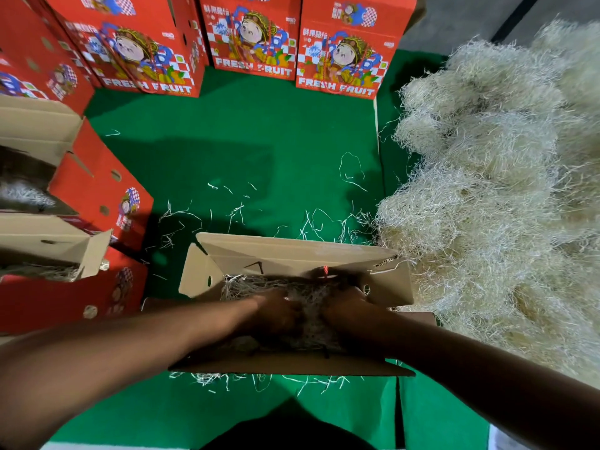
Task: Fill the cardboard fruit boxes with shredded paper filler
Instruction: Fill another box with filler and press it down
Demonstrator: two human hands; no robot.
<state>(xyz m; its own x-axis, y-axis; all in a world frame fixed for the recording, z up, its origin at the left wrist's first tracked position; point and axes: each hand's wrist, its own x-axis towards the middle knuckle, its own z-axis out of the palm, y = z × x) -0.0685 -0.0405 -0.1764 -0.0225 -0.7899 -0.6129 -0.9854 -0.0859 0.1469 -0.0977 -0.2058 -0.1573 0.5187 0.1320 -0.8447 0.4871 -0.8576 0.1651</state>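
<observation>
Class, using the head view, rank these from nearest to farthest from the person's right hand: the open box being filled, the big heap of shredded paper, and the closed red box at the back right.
1. Open box: the right hand is inside it.
2. Shredded paper heap: to the right.
3. Closed red box: at the back right.
</observation>
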